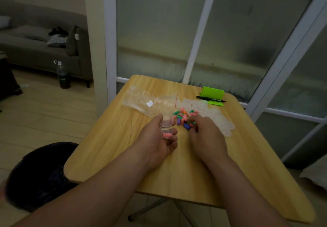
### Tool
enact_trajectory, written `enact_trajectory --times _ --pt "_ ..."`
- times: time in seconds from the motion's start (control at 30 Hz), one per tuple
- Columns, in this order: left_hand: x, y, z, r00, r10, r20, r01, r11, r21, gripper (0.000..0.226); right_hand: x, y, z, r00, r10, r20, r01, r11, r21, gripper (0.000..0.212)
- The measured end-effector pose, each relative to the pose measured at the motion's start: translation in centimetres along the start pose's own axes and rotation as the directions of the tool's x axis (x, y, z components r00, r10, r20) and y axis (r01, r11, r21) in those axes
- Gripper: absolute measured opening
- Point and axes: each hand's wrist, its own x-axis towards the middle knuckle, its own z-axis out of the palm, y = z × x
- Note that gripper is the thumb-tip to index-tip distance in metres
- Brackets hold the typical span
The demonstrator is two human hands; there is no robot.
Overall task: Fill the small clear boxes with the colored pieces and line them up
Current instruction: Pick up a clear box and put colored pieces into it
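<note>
Left of center on the wooden table (109, 156), just past a crumpled plastic bag (150, 102), the left hand (159, 140) cradles a small clear box (166, 130). Its fingers curl under the body and the thumb rests up by the hinged lid, which stands open. One pink piece (166, 135) lies inside. Just right of it is the heap of colored pieces (183, 117). The right hand (206, 136) has its fingertips curled down into the heap, but whether they pinch a piece cannot be told (they hide their own tips). To fill the box cleanly, tilt its mouth toward the heap, hold it close, and drop pieces in a few at a time. Further right lie the empty clear boxes (214, 118) and a black marker (210, 99).
</note>
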Motion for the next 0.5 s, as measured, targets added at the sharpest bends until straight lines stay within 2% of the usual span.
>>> enact_trajectory --times 0.17,0.37,0.5 --pt "-0.3 0.0 0.2 1.0 0.003 -0.01 -0.003 1.0 0.0 0.046 0.9 0.0 0.7 1.0 0.017 -0.005 -0.017 0.996 -0.082 0.022" --pt "-0.3 0.0 -0.1 1.0 0.022 -0.019 -0.021 1.0 0.016 0.052 0.9 -0.4 0.4 0.997 0.059 -0.045 -0.061 0.997 -0.045 0.006" --pt "-0.1 -0.1 0.0 0.999 0.033 -0.021 -0.032 0.998 0.045 0.052 0.3 -0.4 -0.5 0.993 0.091 -0.081 -0.093 0.996 -0.015 0.011"
